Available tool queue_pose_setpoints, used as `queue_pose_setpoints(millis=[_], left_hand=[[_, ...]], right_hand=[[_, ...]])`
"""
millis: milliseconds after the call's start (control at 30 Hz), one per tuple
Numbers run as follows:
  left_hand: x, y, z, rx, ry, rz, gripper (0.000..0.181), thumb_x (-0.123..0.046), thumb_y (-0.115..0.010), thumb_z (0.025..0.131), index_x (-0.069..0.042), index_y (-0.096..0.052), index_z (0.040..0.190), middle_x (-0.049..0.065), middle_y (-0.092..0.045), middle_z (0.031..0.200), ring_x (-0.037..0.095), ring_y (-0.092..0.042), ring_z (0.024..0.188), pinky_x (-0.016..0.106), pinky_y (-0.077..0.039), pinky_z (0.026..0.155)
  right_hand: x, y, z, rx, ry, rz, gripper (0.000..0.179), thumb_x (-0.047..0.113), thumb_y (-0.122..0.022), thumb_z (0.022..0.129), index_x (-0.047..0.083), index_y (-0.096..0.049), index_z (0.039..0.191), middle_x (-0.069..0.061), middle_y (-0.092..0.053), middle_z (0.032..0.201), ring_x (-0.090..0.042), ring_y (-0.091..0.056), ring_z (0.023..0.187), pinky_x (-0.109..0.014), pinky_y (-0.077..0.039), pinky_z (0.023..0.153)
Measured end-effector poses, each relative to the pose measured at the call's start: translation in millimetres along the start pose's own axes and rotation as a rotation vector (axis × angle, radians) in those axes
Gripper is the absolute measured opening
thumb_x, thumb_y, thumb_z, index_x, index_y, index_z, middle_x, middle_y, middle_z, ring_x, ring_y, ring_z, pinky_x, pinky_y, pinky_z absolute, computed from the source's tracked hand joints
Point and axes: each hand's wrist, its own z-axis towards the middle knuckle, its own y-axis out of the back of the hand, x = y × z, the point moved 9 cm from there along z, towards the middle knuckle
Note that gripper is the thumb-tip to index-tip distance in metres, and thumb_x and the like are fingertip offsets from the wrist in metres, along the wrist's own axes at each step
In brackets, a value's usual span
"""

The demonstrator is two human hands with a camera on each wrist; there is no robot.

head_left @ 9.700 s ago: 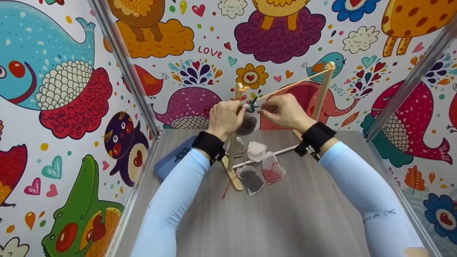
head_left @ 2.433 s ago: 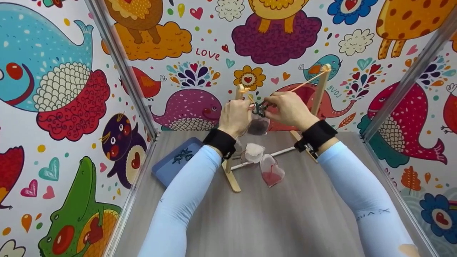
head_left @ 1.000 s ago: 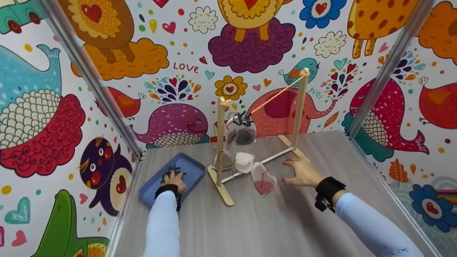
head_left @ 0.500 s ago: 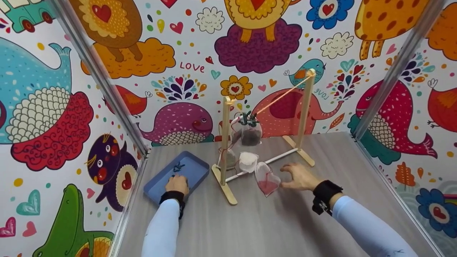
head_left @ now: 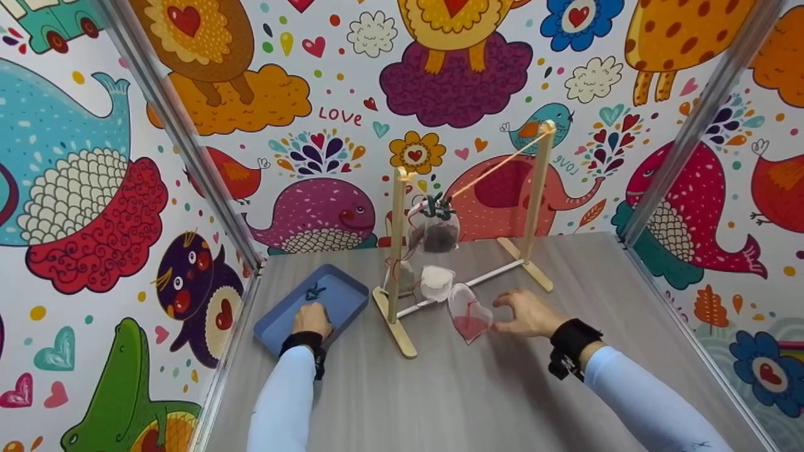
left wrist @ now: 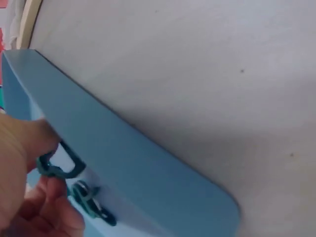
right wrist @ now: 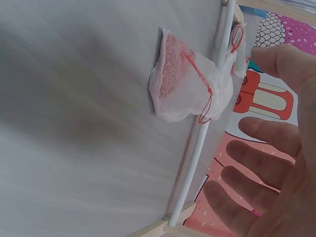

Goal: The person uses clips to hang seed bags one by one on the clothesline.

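Observation:
My left hand (head_left: 312, 320) reaches into a blue tray (head_left: 276, 326); in the left wrist view its thumb and fingers pinch a dark green plastic clip (left wrist: 74, 173). Another green clip (left wrist: 84, 197) lies beside it on the tray floor, and more clips (head_left: 314, 291) lie farther back. My right hand (head_left: 527, 314) holds nothing, its fingers spread and loosely bent beside a heart-shaped mesh sachet (head_left: 470, 323) with pink filling and red string. Dark-filled sachets (head_left: 441, 237) hang from an orange cord (head_left: 496, 168), with green clips (head_left: 433, 206) at their tops.
Two upright wooden sticks (head_left: 399, 251) on flat feet hold the cord, joined low by a white rod (head_left: 496, 274). A white sachet (head_left: 436, 282) and a grey one (head_left: 402, 276) lie around the rod. Patterned walls enclose the grey table (head_left: 440, 402).
Both hands have left the hanging sachets. The left went down into the tray and now pinches a clip; the right moved beside the pink sachet. Another dark sachet has gone from table to cord.

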Motion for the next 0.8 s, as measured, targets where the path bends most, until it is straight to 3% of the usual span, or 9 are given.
queue_pose_setpoints(millis=[167,300,367,433,533,667,800], left_hand=[[-25.3,26.2,-0.3,-0.050,-0.062,-0.020,0.015,-0.018,-0.081,0.102,-0.003,-0.077,0.104,0.019,-0.083,0.102,0.042,-0.081,0.095,0.059,-0.066,0.084],[-61.9,48.2,-6.4,-0.105,-0.135,-0.084,0.016,-0.022,-0.078,0.106,-0.007,-0.072,0.108,0.018,-0.082,0.104,0.039,-0.081,0.094,0.056,-0.065,0.083],[-83.5,54.3,-13.0,-0.097,-0.188,-0.156,0.015,-0.018,-0.079,0.105,-0.006,-0.073,0.109,0.017,-0.083,0.104,0.037,-0.081,0.093,0.053,-0.065,0.082],[-107.2,54.7,-21.5,-0.031,-0.243,-0.273,0.013,-0.015,-0.079,0.104,-0.004,-0.074,0.111,0.018,-0.084,0.105,0.035,-0.082,0.090,0.048,-0.067,0.078],[-145.3,50.5,-36.1,0.130,-0.322,-0.465,0.014,-0.011,-0.076,0.105,-0.001,-0.074,0.115,0.020,-0.085,0.105,0.037,-0.083,0.083,0.037,-0.067,0.069],[-194.7,43.8,-50.8,0.330,-0.366,-0.672,0.022,-0.011,-0.070,0.109,0.004,-0.073,0.125,0.024,-0.085,0.109,0.031,-0.082,0.073,0.028,-0.064,0.062],[-229.5,36.1,-51.2,0.362,-0.365,-0.782,0.025,-0.013,-0.070,0.110,0.005,-0.077,0.125,0.028,-0.084,0.107,0.010,-0.074,0.067,0.021,-0.060,0.061]], right_hand=[[11.3,1.8,1.7,-0.015,0.024,0.000,0.047,0.034,-0.087,0.090,-0.001,-0.082,0.123,-0.021,-0.083,0.126,-0.046,-0.076,0.120,-0.067,-0.060,0.107],[26.8,6.7,3.2,-0.050,0.068,0.011,0.038,0.026,-0.085,0.092,0.000,-0.084,0.120,-0.017,-0.086,0.120,-0.038,-0.081,0.111,-0.060,-0.066,0.098],[36.1,8.5,4.1,-0.059,0.091,0.022,0.031,0.022,-0.084,0.093,0.002,-0.085,0.117,-0.014,-0.087,0.114,-0.030,-0.083,0.102,-0.052,-0.068,0.091],[46.3,9.8,5.0,-0.064,0.115,0.043,0.020,0.019,-0.083,0.095,0.004,-0.087,0.107,-0.009,-0.087,0.101,-0.019,-0.080,0.088,-0.042,-0.069,0.080],[64.5,11.4,6.2,-0.074,0.178,0.072,0.012,0.019,-0.082,0.097,0.010,-0.085,0.091,-0.001,-0.083,0.081,-0.003,-0.066,0.069,-0.025,-0.060,0.065],[87.8,15.1,10.3,-0.126,0.266,0.075,0.017,0.028,-0.087,0.096,0.012,-0.082,0.090,0.002,-0.078,0.076,0.002,-0.058,0.065,-0.019,-0.052,0.062],[103.9,19.6,22.3,-0.203,0.276,0.040,0.036,0.042,-0.091,0.093,0.010,-0.083,0.108,-0.003,-0.080,0.089,-0.011,-0.070,0.074,-0.024,-0.056,0.066]])
